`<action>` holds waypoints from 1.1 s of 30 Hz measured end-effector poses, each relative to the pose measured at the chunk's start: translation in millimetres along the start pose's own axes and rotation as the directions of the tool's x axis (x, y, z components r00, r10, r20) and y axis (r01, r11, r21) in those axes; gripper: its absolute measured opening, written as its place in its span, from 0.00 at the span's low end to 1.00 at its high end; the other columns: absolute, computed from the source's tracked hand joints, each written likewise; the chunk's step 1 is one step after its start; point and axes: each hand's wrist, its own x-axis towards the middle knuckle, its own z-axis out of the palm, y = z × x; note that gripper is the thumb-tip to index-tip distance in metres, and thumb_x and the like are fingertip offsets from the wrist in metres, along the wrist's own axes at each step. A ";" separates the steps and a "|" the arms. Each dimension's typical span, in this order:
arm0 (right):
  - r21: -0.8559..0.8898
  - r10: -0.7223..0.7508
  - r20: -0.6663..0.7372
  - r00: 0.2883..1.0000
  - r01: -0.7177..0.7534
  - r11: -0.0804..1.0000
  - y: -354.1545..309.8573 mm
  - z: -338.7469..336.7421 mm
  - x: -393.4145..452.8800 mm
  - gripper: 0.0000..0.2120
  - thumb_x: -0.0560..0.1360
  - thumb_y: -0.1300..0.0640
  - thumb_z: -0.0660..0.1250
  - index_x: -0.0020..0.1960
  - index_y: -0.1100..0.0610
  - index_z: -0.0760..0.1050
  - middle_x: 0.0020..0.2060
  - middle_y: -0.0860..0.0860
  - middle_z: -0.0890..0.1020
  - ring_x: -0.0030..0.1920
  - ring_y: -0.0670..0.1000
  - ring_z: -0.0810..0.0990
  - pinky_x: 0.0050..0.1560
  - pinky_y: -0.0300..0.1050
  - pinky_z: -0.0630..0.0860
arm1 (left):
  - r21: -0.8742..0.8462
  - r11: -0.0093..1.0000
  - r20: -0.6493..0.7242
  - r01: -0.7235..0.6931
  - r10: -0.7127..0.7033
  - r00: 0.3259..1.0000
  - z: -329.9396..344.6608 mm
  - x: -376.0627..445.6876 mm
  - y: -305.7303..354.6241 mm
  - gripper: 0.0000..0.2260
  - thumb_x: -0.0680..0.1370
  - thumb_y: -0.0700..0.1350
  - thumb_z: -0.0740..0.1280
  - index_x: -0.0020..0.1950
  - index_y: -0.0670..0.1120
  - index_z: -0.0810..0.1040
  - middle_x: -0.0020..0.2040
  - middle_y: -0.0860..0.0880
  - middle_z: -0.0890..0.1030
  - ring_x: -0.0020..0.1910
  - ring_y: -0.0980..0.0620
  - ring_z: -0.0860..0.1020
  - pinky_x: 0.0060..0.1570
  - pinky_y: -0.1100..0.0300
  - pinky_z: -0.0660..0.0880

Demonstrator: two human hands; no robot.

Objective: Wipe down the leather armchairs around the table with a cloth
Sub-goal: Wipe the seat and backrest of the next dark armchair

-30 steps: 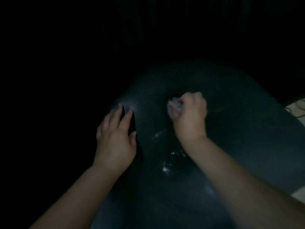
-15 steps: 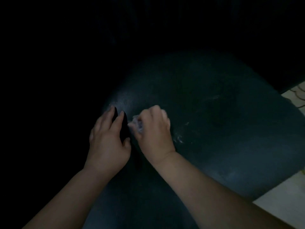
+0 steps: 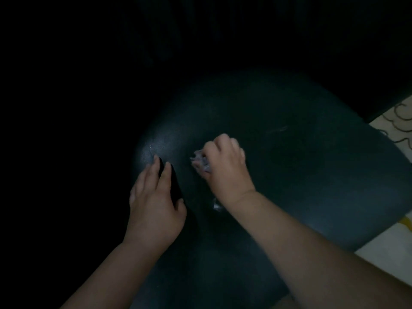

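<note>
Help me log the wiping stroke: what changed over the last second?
The right hand, gripping the cloth, swept left toward the left hand, then part-way back right. The left hand stayed resting flat on the armchair; the grip on the cloth never changed.

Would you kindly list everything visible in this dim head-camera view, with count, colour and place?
leather armchair: one, dark, its rounded surface fills the centre and right.
cloth: one, pale, crumpled, on the armchair at centre, gripped by the right hand.
floor: pale with dark squiggly lines, at the right edge; a lighter patch lower right.
background: black, too dark to tell.
left hand: one, fingers straight, resting on the armchair's left side.
right hand: one, fingers curled round the cloth, at centre.
</note>
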 end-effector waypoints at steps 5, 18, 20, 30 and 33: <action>0.058 0.157 -0.170 0.973 -0.149 0.987 53.4 -34.4 36.7 0.11 0.70 0.54 0.72 0.44 0.62 0.75 0.44 0.61 0.74 0.45 0.60 0.73 0.44 0.51 0.70 | -0.038 0.999 -0.010 -0.010 0.010 1.000 0.8 2.6 9.6 0.35 0.77 0.51 0.65 0.79 0.50 0.50 0.79 0.52 0.43 0.76 0.53 0.41 0.75 0.51 0.45; -0.022 0.280 -0.143 0.949 -0.285 0.958 100.0 -46.7 29.7 0.12 0.71 0.53 0.72 0.43 0.61 0.76 0.45 0.61 0.74 0.47 0.62 0.73 0.45 0.52 0.71 | -0.019 0.996 -0.006 -0.082 0.082 0.997 5.2 18.3 22.7 0.34 0.77 0.53 0.64 0.78 0.54 0.51 0.79 0.53 0.44 0.76 0.53 0.42 0.75 0.51 0.43; 0.007 0.391 -0.209 0.896 -0.399 0.917 115.5 -53.8 34.4 0.11 0.72 0.53 0.70 0.45 0.62 0.75 0.47 0.61 0.74 0.49 0.62 0.73 0.46 0.51 0.69 | -0.022 0.996 -0.012 -0.088 0.087 0.996 5.6 19.3 21.9 0.34 0.77 0.52 0.65 0.78 0.53 0.51 0.79 0.54 0.45 0.76 0.54 0.42 0.75 0.50 0.44; -0.129 0.330 -0.189 0.925 -0.356 0.926 117.9 -51.8 34.9 0.14 0.72 0.49 0.70 0.45 0.60 0.77 0.46 0.61 0.75 0.47 0.62 0.74 0.45 0.52 0.72 | 0.001 0.995 -0.011 -0.100 0.100 0.995 8.0 20.7 18.4 0.34 0.75 0.52 0.67 0.78 0.52 0.55 0.79 0.53 0.47 0.77 0.53 0.44 0.75 0.49 0.46; -0.083 0.553 -0.269 0.789 -0.591 0.803 140.9 -60.9 42.0 0.14 0.75 0.51 0.67 0.52 0.62 0.74 0.53 0.62 0.73 0.54 0.62 0.71 0.52 0.52 0.67 | -0.007 0.995 -0.019 -0.104 0.103 0.994 8.5 20.8 17.8 0.34 0.75 0.51 0.67 0.78 0.52 0.55 0.79 0.54 0.48 0.77 0.54 0.44 0.75 0.49 0.46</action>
